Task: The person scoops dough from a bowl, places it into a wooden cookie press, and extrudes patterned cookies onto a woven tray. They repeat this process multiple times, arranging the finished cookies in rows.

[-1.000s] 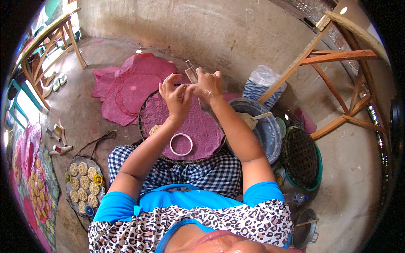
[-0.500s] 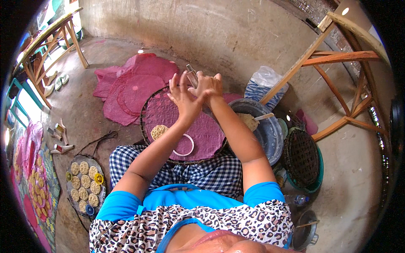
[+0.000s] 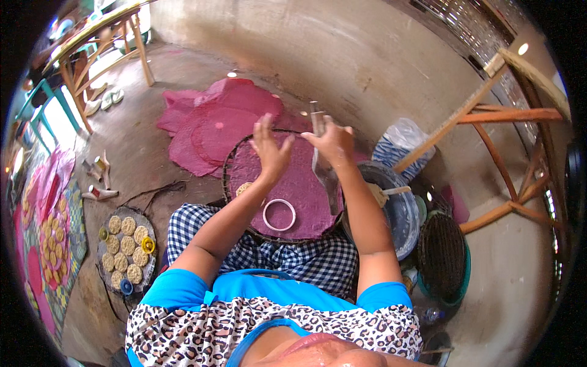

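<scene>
My left hand [image 3: 271,153] hovers over a round tray covered with a pink sheet [image 3: 299,189], open with fingers stretched and nothing in it. To its right my right hand [image 3: 333,144] is closed on a wide-bladed knife [image 3: 326,174]. The handle sticks up past my fingers, and the greyish blade runs down beside my wrist; part of it is hidden. A white ring [image 3: 279,215] lies on the sheet near my lap. Beside it a round, pale, bumpy cake [image 3: 244,188] is partly covered by my left forearm.
On the right stand a grey basin [image 3: 403,235] with pale dough [image 3: 376,194] and a dark woven basket [image 3: 443,257]. At left, several pale cakes sit on a dark round board [image 3: 147,278]. Pink sheets [image 3: 208,131] lie beyond the tray; a wooden frame [image 3: 455,116] leans at right.
My hands have drawn apart; they were close together over the tray's far edge. The knife's blade now shows below my right hand. The view has shifted, so the surroundings sit farther right.
</scene>
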A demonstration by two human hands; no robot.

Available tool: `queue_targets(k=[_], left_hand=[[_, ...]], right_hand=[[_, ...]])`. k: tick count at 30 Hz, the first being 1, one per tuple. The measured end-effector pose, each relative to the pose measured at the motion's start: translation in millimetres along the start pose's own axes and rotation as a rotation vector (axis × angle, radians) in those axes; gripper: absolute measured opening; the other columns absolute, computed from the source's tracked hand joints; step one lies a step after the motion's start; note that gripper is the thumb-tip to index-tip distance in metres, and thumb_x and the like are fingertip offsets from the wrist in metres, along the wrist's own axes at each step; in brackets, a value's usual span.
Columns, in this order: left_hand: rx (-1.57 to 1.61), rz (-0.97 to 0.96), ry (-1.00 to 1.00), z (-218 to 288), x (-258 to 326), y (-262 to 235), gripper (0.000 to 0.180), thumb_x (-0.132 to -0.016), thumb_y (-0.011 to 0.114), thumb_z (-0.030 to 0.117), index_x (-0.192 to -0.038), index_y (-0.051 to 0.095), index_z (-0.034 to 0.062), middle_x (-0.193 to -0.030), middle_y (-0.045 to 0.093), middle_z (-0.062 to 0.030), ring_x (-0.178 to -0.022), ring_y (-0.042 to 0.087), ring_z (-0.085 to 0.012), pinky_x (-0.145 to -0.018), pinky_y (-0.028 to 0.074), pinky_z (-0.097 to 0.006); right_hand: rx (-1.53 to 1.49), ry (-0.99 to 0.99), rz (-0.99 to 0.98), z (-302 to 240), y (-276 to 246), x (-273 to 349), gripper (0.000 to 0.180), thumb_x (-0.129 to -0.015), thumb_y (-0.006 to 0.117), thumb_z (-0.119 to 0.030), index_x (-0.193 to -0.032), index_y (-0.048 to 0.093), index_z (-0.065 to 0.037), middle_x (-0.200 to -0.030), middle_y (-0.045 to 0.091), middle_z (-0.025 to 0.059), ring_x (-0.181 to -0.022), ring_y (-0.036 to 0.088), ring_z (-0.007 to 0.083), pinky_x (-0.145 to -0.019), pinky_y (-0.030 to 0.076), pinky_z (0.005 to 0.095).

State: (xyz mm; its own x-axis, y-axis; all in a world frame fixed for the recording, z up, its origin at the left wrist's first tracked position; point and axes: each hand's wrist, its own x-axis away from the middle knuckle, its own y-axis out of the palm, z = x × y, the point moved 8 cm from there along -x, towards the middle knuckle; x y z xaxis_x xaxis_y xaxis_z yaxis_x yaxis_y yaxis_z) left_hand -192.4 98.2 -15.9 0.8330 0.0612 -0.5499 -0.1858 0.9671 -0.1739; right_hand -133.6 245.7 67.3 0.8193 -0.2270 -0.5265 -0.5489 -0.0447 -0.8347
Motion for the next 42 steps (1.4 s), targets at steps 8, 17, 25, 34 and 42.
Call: queue_targets(k=[8,17,25,34,42], left_hand=[[0.058,-0.436,0.75,42,53,24,0.061,-0.06,0.069,0.02,-0.114,0.048,0.0008,-0.116,0.048,-0.0176,-0.115,0.041,-0.0325,-0.102,0.022,-0.047],[-0.137,-0.142,0.494,36,0,-9,0.037,-0.062,0.063,0.02,-0.093,0.053,0.0018,-0.088,0.058,-0.0133,-0.084,0.056,-0.0305,-0.073,0.043,-0.039],[-0.035,-0.379,0.419,27,-27,8,0.022,-0.066,0.062,0.018,-0.081,0.058,0.0028,-0.077,0.061,-0.0141,-0.074,0.059,-0.0319,-0.067,0.046,-0.039],[-0.133,-0.847,0.49,13,3,44,0.024,-0.062,0.063,0.022,-0.08,0.061,0.0051,-0.078,0.061,-0.0198,-0.078,0.059,-0.0354,-0.066,0.045,-0.044],[-0.1,-0.241,0.82,56,10,14,0.022,-0.066,0.056,0.022,-0.081,0.057,0.0071,-0.08,0.06,-0.0054,-0.079,0.058,-0.0211,-0.077,0.041,-0.037]], right_hand=[[-0.91,0.212,-0.025,7,6,6,0.038,-0.073,0.068,-0.033,-0.096,0.062,-0.003,-0.084,0.063,0.0096,-0.077,0.06,0.0199,-0.072,0.045,0.0322],[-1.053,0.125,0.022,5,18,54,0.066,-0.084,0.051,-0.049,-0.125,0.039,0.002,-0.108,0.054,0.0121,-0.1,0.051,0.0202,-0.088,0.037,0.0325],[-0.693,0.144,0.06,-10,25,104,0.055,-0.082,0.051,-0.051,-0.109,0.05,-0.002,-0.081,0.061,0.0179,-0.073,0.059,0.0355,-0.063,0.045,0.0406],[-1.189,0.357,-0.229,44,79,110,0.047,-0.066,0.072,-0.045,-0.087,0.058,-0.005,-0.063,0.052,-0.0008,-0.054,0.049,0.0111,-0.05,0.04,0.0279],[-1.399,0.61,0.246,28,64,131,0.029,-0.074,0.068,-0.032,-0.077,0.055,-0.007,-0.057,0.044,-0.0028,-0.045,0.039,0.0074,-0.042,0.033,0.0215]])
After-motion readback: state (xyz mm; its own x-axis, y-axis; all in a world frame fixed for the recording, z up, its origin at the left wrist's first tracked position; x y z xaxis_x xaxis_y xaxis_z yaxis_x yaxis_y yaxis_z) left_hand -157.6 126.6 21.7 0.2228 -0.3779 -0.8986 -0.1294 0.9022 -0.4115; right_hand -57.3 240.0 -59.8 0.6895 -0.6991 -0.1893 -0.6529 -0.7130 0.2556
